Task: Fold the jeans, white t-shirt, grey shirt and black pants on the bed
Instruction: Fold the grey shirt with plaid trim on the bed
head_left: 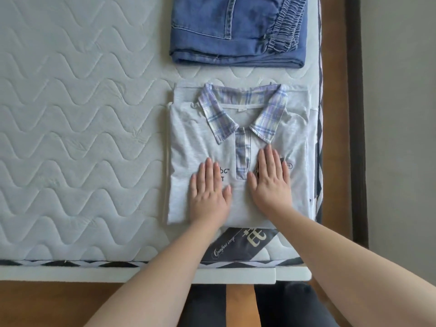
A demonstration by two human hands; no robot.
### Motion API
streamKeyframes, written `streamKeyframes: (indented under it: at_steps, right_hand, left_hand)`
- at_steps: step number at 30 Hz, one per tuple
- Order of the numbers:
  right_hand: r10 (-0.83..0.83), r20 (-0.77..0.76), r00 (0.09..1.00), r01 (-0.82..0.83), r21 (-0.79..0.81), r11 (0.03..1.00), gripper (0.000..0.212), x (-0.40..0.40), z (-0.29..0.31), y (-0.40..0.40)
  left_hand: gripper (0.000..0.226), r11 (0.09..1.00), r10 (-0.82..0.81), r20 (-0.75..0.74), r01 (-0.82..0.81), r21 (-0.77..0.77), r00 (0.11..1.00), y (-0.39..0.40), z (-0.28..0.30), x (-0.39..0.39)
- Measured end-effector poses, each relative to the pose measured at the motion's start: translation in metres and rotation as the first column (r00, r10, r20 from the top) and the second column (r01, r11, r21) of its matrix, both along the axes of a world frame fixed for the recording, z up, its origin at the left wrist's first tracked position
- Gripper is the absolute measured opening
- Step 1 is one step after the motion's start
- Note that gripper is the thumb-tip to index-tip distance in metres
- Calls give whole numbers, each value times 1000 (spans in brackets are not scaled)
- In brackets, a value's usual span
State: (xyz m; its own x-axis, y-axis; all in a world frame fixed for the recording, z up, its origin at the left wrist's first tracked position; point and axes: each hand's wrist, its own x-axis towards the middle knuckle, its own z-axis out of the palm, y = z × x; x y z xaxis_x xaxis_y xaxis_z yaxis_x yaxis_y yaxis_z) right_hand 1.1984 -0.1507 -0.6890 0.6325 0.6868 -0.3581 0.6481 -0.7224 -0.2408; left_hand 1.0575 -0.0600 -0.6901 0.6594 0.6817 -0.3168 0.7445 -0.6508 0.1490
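Jeans (238,31) are lying folded at the far side of the bed (82,114); the grey shirt (240,161), folded, is lying just nearer, under the left hand (208,192) and right hand (271,182), both pressing with straight fingers, gripping nothing. White t-shirt and black pants are not showing, so probably still to fold.

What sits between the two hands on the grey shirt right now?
In the head view, the shirt's plaid button placket runs between the left hand and right hand; below it, only bare grey shirt fabric.
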Motion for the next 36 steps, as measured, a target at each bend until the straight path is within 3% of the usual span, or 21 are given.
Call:
streamKeyframes:
  at_steps: [5,9,15,18,21,26,32,34,36]
  right_hand:
    - [-170,-77,982,185,294,938,45,33,25,17]
    - [-259,-100,961,278,370,887,38,102,34,59]
    - [-76,-164,984,107,187,977,40,184,32,105]
    - [-29,-111,993,45,151,987,30,195,32,111]
    - [3,-53,999,9,210,978,23,199,36,111]
    - [-90,-64,994,103,247,963,18,200,40,109]
    - [-174,-5,985,174,73,982,25,201,31,127]
    - [-185,49,981,180,87,980,30,199,31,130]
    - [-189,107,976,165,200,966,36,190,33,127]
  left_hand:
    - [40,997,-5,279,26,-71,960,53,27,24]
    - [31,997,-19,373,44,-60,928,125,37,74]
    - [43,990,-74,239,100,-101,968,201,34,143]
    - [26,966,-64,224,117,-232,972,224,33,153]
    - [14,952,-118,236,178,-249,965,240,33,151]
    - [18,977,-156,175,178,-114,972,243,34,154]
    - [19,994,-15,19,17,-104,1000,240,30,167]
    - [17,999,-22,67,24,-30,998,234,30,168]
    - [23,999,-13,196,3,52,981,221,33,161]
